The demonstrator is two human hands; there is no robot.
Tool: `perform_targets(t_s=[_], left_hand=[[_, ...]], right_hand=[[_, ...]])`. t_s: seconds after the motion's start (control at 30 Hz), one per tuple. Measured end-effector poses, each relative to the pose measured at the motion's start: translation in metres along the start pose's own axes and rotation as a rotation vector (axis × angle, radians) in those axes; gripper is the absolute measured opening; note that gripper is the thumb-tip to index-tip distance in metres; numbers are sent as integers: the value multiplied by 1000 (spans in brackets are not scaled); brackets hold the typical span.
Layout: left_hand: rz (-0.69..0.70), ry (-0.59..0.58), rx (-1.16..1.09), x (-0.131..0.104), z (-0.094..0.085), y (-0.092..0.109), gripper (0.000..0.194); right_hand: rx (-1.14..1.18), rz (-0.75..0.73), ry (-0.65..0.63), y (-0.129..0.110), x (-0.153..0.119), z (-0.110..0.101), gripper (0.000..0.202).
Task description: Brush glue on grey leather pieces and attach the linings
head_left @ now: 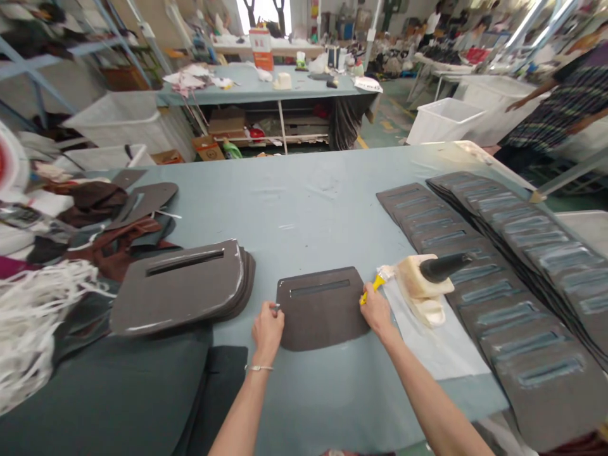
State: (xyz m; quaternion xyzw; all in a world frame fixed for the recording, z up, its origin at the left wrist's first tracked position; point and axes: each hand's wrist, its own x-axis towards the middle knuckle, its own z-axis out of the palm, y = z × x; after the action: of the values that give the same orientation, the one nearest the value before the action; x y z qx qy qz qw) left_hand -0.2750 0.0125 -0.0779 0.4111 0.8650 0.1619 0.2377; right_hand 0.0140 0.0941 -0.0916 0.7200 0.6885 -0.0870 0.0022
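A dark grey panel (323, 320) with a long slot near its far edge lies flat in front of me. At its left edge is my left hand (268, 326), fingers pinched together; a small pale bit shows at the fingertips, too small to name. My right hand (377, 307) grips a yellow-handled brush (379, 281) by the panel's right edge. The brush's whitish bristles point away from me, close to a cream glue container (418, 278) with a black conical spout (444, 266). That container stands on a white sheet (439, 351).
A stack of slotted panels (185, 291) lies left. Overlapping rows of panels (475, 278) with whitish-smeared slots cover the right side. Fabric scraps (97, 202) and white cord (28, 323) heap at far left. Beyond the blue-green table (304, 202) are white bins (441, 120) and a person (565, 101).
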Motion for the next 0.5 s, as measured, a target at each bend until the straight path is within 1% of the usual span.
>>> perform_targets(t_s=[0.17,0.33,0.5], left_hand=[[2,-27,35,14,-3,-4,26],[10,-33,57,17,0,-9,25],[11,-32,65,18,1,-10,24]], right_hand=[[7,7,-22,-5,-4,-1,16],[6,-3,-18,-4,-5,-1,16],[2,-10,-12,-5,-6,-3,18]])
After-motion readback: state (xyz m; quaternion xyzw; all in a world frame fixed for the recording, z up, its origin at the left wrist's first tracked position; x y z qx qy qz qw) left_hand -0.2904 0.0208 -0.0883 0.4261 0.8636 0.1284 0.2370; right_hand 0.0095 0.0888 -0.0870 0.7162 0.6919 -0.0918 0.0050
